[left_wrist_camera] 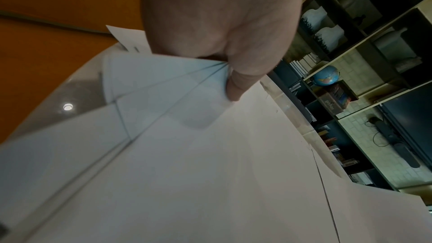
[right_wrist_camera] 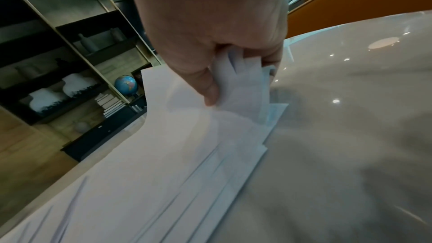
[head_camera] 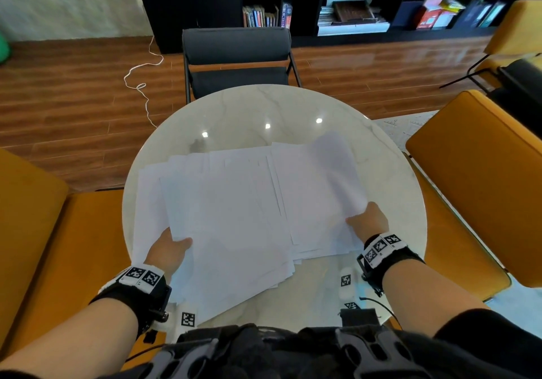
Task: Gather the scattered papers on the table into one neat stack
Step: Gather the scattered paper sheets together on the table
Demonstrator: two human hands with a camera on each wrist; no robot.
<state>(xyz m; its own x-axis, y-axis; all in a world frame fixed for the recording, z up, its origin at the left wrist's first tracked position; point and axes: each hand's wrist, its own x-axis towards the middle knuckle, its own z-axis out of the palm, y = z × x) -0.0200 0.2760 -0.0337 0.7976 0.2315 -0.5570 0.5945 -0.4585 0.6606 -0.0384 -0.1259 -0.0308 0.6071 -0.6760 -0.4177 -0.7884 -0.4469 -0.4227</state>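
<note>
Two bare hands hold a loose, fanned spread of white paper sheets over a round white marble-look table. Far left, an orange upholstered chair sits beside the table. Left hand pinches the near-left corner of the sheets, thumb on top, other fingers hidden underneath; left wrist view shows several sheet edges converging into the pinch, a few lower sheets sticking out past it toward the table's left rim. Sheets are plain white, unaligned, overlapping at different angles, edges staggered along the far side and the near side; near edges hang close to the table's front rim. Middle sheets lie mostly flat on the tabletop. On the right, part of the pile is lifted and curled upward. Right hand grips the near-right edge of that lifted bunch, thumb on top, fingers curled round beneath with paper tucked between them; right wrist view shows stacked edges stepping down to the bare tabletop beside it. Beyond the table, a dark grey chair; another orange chair on the right.
</note>
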